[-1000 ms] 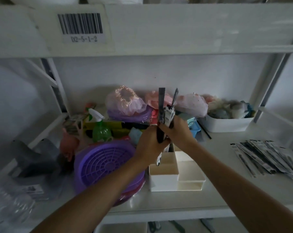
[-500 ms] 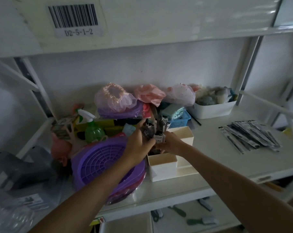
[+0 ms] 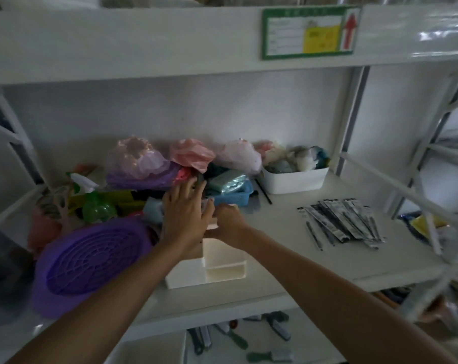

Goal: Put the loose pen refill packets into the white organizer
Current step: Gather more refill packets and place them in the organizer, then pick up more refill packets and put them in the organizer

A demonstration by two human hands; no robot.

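The white organizer stands mid-shelf with stepped compartments. My left hand is over its tall back-left part, palm flat and fingers spread. My right hand is curled over the back compartment, touching the left hand. Between the two hands a grey sliver of the pen refill packets shows; the rest of that bundle is hidden by my hands. A loose pile of black-and-silver refill packets lies fanned out on the shelf to the right, away from both hands.
A purple basket sits left of the organizer, with a green spray bottle behind it. At the back are a blue basket, a white tub and bagged items. Shelf uprights stand at the right. Tools lie on the lower shelf.
The packets held upright above the organizer have come down into its back compartment. My left hand has let go and spread its fingers. The view has swung to the right.
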